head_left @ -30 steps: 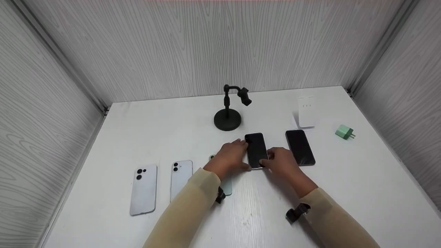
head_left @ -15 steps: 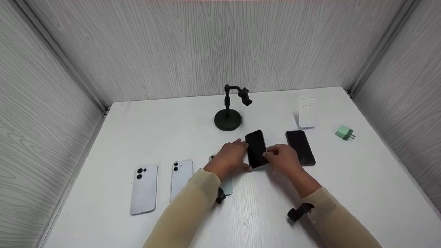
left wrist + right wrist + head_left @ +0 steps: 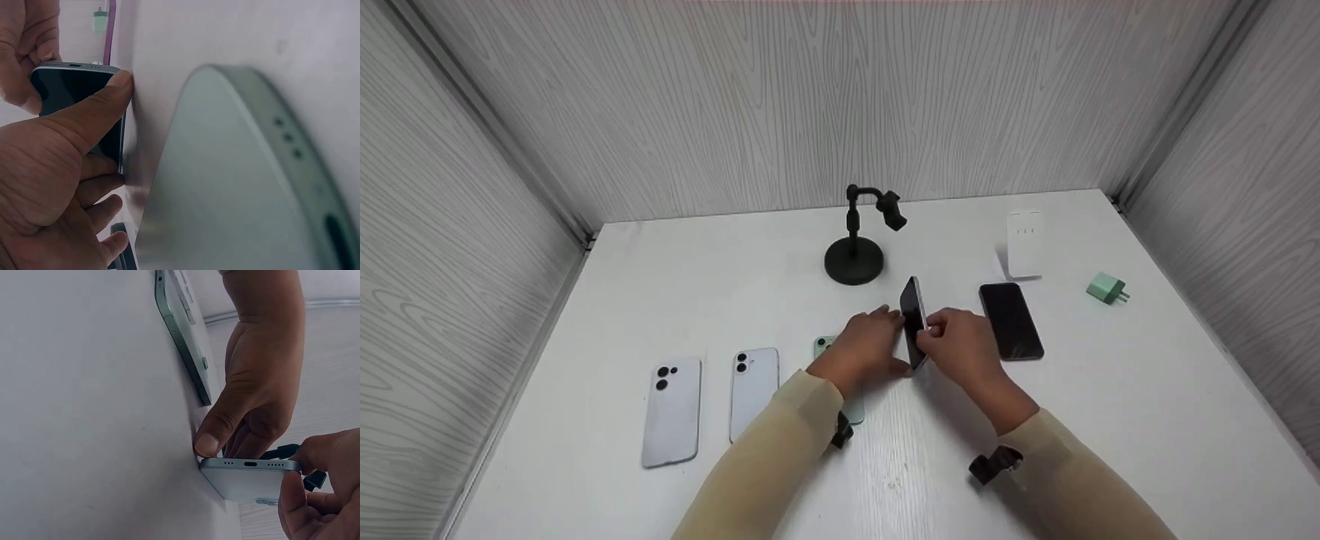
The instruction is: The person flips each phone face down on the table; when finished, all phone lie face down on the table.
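A smartphone with a dark screen (image 3: 913,319) and a pale back (image 3: 247,484) stands tilted up on its left long edge in the head view. My right hand (image 3: 964,345) pinches its raised right edge between thumb and fingers. My left hand (image 3: 866,345) braces the lower edge; its straight thumb (image 3: 84,115) touches the bottom corner and its fingers touch the screen side. Beneath my left forearm lies a light green phone (image 3: 208,163), partly hidden in the head view. A second dark-screened phone (image 3: 1011,321) lies flat to the right.
Two pale phones, one lilac-grey (image 3: 671,412) and one white (image 3: 754,394), lie camera side up at the left. Behind the hands are a black round-based stand (image 3: 853,260), a white folding phone holder (image 3: 1024,244) and a green plug adapter (image 3: 1106,288). Panels wall the white table (image 3: 720,277).
The phone between my hands lay flat; its right edge has risen and swung leftward, so it stands steeply. My right hand has risen with that edge, while the left hand has stayed nearly still.
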Demonstrator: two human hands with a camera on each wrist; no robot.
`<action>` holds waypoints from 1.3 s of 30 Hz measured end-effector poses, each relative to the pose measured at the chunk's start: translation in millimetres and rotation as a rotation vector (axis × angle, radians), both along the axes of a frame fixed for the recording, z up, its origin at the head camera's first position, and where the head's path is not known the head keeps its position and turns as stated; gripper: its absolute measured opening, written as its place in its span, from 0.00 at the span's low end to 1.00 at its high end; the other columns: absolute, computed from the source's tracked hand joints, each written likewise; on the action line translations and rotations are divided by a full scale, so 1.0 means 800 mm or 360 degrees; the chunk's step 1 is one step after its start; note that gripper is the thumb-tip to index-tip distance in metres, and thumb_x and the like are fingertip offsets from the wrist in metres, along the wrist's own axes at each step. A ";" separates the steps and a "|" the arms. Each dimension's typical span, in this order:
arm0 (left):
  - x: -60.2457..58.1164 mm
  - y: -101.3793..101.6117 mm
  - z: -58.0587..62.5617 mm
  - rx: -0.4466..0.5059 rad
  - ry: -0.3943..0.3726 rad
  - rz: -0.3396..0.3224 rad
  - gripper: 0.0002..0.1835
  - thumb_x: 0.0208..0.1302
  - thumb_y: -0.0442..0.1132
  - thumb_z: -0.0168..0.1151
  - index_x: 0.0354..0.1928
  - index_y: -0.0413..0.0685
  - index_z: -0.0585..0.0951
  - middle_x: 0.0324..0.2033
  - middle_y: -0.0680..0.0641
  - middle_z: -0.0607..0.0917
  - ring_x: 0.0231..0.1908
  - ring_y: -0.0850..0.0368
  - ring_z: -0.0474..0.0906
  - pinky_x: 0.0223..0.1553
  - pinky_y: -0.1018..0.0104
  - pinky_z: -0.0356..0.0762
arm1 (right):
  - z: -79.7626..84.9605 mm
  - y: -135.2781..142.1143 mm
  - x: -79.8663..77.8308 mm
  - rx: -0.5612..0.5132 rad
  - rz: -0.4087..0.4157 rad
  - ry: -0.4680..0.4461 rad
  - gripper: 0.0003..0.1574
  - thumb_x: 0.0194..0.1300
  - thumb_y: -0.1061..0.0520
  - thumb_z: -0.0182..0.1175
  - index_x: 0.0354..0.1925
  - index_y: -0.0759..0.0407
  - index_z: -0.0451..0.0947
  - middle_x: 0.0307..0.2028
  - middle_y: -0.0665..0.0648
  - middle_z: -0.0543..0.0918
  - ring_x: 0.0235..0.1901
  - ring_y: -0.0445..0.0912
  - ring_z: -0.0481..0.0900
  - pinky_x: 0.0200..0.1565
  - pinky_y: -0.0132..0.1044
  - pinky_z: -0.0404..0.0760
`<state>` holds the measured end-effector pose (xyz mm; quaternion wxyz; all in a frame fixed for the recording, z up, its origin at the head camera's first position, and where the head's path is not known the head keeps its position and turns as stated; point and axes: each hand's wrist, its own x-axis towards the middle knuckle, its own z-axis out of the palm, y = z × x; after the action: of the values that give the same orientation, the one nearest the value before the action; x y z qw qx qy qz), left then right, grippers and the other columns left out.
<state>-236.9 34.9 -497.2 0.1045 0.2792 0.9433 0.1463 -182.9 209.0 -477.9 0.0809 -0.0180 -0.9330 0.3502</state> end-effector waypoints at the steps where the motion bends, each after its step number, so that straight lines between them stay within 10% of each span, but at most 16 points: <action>1: 0.000 0.000 0.000 0.0000 -0.0003 -0.0002 0.48 0.61 0.55 0.82 0.80 0.48 0.73 0.78 0.44 0.76 0.82 0.46 0.65 0.80 0.50 0.66 | 0.000 -0.001 0.000 0.0049 -0.0004 0.0027 0.10 0.61 0.57 0.69 0.40 0.60 0.91 0.30 0.50 0.89 0.33 0.48 0.84 0.41 0.42 0.82; 12: -0.005 -0.001 0.011 -0.0019 0.0003 0.0022 0.35 0.70 0.49 0.75 0.75 0.45 0.78 0.69 0.41 0.85 0.78 0.43 0.71 0.78 0.50 0.71 | -0.004 0.000 0.002 0.0092 -0.0016 0.0061 0.08 0.62 0.57 0.71 0.38 0.61 0.89 0.27 0.52 0.87 0.30 0.48 0.82 0.36 0.40 0.77; 25: -0.031 0.038 0.041 0.0532 0.0088 0.0661 0.30 0.81 0.56 0.61 0.74 0.46 0.81 0.69 0.44 0.85 0.69 0.44 0.82 0.70 0.52 0.80 | 0.002 -0.010 0.005 0.0240 0.0001 0.0096 0.12 0.59 0.58 0.70 0.39 0.65 0.90 0.27 0.56 0.87 0.31 0.53 0.82 0.35 0.46 0.78; 39: -0.037 0.051 0.028 0.0612 0.0065 0.0622 0.25 0.77 0.52 0.67 0.68 0.46 0.86 0.61 0.43 0.90 0.62 0.45 0.87 0.64 0.53 0.83 | -0.001 -0.008 0.006 0.0299 0.0025 0.0157 0.08 0.58 0.58 0.70 0.34 0.63 0.88 0.26 0.56 0.85 0.29 0.53 0.81 0.33 0.47 0.77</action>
<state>-266.8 76.0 -474.7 0.0003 0.1096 0.9360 0.3345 -177.7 202.4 -478.6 0.1255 0.0143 -0.9567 0.2624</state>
